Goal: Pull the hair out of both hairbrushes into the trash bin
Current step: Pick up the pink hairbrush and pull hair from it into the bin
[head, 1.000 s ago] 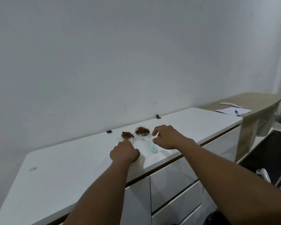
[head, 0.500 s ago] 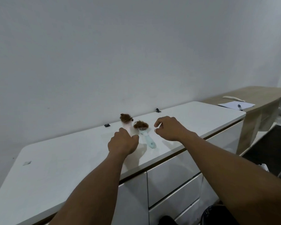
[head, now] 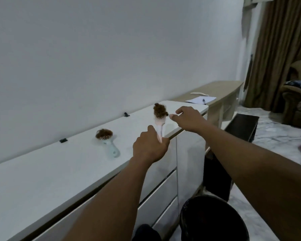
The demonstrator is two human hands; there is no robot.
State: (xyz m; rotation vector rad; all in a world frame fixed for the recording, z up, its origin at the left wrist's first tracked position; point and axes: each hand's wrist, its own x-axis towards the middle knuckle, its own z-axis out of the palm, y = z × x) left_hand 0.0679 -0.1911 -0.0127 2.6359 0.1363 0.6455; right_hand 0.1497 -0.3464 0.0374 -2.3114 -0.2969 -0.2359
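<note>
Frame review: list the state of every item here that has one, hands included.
pink hairbrush: lifted upright, still full of hair
blue hairbrush: lying on the white cabinet, full of hair
left hand: closed on the pink hairbrush's handle
right hand: open, fingers beside the hair
trash bin: open, on the floor below
cabinet drawers: shut

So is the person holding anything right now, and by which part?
Yes: the left hand grips the pink hairbrush by its handle, upright. The right hand is open and holds nothing.
</note>
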